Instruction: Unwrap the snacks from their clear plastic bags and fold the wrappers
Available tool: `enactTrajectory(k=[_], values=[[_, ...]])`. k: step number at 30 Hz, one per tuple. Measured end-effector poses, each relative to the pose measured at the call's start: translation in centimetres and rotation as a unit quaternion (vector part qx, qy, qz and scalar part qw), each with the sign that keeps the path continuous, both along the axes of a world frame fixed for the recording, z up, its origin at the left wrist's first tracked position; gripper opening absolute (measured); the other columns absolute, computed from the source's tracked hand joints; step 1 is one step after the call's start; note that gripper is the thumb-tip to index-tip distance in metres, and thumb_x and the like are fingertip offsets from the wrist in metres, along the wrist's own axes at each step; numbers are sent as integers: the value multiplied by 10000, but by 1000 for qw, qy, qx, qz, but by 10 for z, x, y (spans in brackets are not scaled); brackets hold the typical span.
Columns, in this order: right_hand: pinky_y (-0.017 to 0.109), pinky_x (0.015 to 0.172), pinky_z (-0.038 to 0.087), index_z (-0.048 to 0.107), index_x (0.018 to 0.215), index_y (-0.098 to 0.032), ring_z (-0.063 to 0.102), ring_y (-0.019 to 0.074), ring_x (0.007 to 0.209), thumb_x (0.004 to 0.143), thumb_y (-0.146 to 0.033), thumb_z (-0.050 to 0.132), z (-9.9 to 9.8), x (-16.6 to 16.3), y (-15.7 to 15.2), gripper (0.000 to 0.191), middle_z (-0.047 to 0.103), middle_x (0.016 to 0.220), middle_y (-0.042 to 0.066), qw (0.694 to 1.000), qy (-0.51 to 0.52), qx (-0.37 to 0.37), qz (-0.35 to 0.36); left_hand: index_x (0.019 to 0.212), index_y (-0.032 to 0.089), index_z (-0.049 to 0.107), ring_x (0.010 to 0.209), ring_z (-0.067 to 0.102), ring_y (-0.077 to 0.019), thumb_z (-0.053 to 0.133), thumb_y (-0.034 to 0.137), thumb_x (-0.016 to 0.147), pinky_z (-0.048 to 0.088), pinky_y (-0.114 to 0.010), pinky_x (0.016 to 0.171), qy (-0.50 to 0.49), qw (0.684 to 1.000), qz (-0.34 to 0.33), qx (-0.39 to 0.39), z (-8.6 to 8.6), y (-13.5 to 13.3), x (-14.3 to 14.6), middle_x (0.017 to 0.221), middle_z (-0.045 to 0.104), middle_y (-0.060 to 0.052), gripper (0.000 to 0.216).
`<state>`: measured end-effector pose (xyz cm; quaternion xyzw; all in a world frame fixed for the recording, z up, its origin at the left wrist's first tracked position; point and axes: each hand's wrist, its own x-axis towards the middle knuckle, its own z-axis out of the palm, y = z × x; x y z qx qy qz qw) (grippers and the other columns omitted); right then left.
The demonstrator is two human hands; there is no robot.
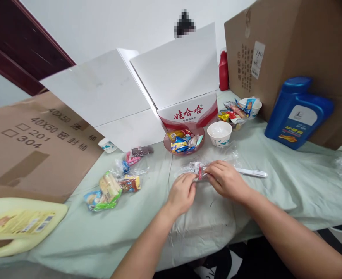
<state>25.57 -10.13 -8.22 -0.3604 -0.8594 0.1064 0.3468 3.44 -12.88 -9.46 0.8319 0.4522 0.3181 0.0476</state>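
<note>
My left hand (181, 192) and my right hand (226, 179) meet at the middle of the table, both with fingers pinched on a clear plastic bag (194, 169) with a red-and-white snack inside. A white plastic sealing clip (251, 173) lies just right of my right hand. Behind the bag stand a pink glass bowl (200, 140) filled with wrapped candies and an empty white bowl (219, 133).
Bagged snacks (112, 188) lie to the left on the pale green cloth (289, 182). A white open carton (185, 112) stands behind, a blue jug (297, 112) and big cardboard box (289, 42) at right, a yellow jug (16, 224) near left, another bowl of candies (248, 106) far right.
</note>
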Motion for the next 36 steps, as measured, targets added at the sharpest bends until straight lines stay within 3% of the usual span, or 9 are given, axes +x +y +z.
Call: enactTrajectory(k=[3, 7, 11, 15, 21, 25, 29, 31, 36], values=[[451, 1001, 391, 588, 1218, -102, 512, 308, 1200, 950, -286, 470, -11, 1, 13, 345, 622, 1242, 179, 988, -90, -63, -108, 1254, 191, 554, 1265, 505, -281, 490, 174, 886, 421, -493, 1043, 105, 993, 44, -38, -12, 32, 4, 1351, 562, -124, 374], [461, 964, 396, 504, 1338, -67, 517, 342, 1182, 954, -419, 469, -16, 8, 21, 523, 588, 1282, 210, 956, -165, -139, -198, 1214, 183, 608, 1132, 569, -281, 573, 226, 866, 447, -486, 971, 148, 982, 108, -38, -24, 59, -11, 1166, 656, -118, 352], [355, 904, 420, 621, 1218, -110, 584, 290, 1064, 918, -375, 545, -5, 10, 18, 406, 654, 1111, 153, 962, -155, -136, -180, 941, 206, 708, 928, 603, -235, 534, 163, 873, 468, -423, 886, 143, 983, 111, -11, -17, 42, -29, 857, 675, -64, 193], [279, 779, 436, 697, 1051, -190, 638, 209, 908, 921, -228, 511, 4, 11, 13, 230, 665, 1021, 89, 968, -115, -155, -158, 909, 207, 699, 907, 616, -224, 516, 203, 914, 474, -410, 872, 104, 987, 107, 67, -4, 8, -45, 864, 696, -56, 182], [289, 792, 443, 709, 885, -203, 619, 195, 863, 878, -125, 519, 4, 10, 3, 205, 673, 895, 58, 986, -115, -118, 10, 910, 229, 675, 1076, 630, -232, 513, 143, 898, 495, -432, 940, 18, 994, 71, 77, 7, -33, -64, 967, 718, -50, 183], [392, 930, 441, 652, 1103, -170, 572, 263, 1059, 920, -250, 529, 2, 6, 3, 234, 637, 1109, 135, 998, -39, -46, -25, 927, 263, 680, 1104, 648, -217, 509, 168, 920, 531, -401, 937, -28, 992, -60, -109, 35, -59, -52, 961, 738, -40, 196], [380, 895, 457, 553, 1256, -169, 603, 264, 1087, 991, -341, 389, 5, 6, 5, 356, 628, 1213, 151, 986, -15, -121, -111, 1028, 313, 709, 927, 712, -191, 634, 279, 876, 568, -301, 835, 38, 894, -292, -338, 63, -70, -26, 930, 754, -19, 173], [365, 788, 470, 589, 1197, -174, 661, 268, 951, 1008, -380, 321, 8, 8, 5, 388, 697, 1057, 136, 967, -74, -194, -149, 1006, 293, 714, 867, 708, -174, 577, 288, 909, 563, -285, 789, 24, 915, -240, -323, 63, -59, -15, 930, 746, -27, 168], [350, 669, 446, 699, 854, -178, 688, 294, 840, 993, -523, 258, 11, 14, 7, 577, 726, 853, 153, 927, -210, -259, -172, 1111, 207, 645, 1049, 637, -252, 568, 346, 896, 520, -407, 882, -3, 988, 76, -135, 27, 8, 8, 1095, 681, -108, 268]])
